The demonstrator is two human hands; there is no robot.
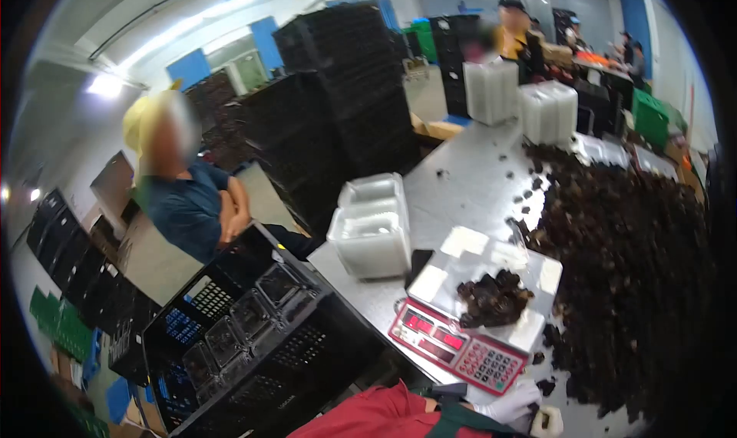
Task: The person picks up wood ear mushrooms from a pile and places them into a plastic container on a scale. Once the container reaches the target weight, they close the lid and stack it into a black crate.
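Observation:
My left hand point(516, 402), in a white glove, is low in the view, just below the scale's keypad. Its fingers bend down around something dark that I cannot make out. Beside it, at the bottom edge, shows a small part of my right hand point(550, 420), gloved and curled, with a dark bit at it. Above them stands a red and silver digital scale point(444, 332) with a lit display. A clump of dark brown, wood-ear-like pieces point(494, 298) lies on its plate. To the right spreads a large heap of the same pieces point(626, 277).
A black crate point(307, 346) with several clear plastic boxes point(252, 315) stands at left. White tray stacks point(371, 227) sit on the metal table point(441, 196). A person point(188, 208) with folded arms stands across, before tall black crate stacks point(330, 100). Other people work farther back.

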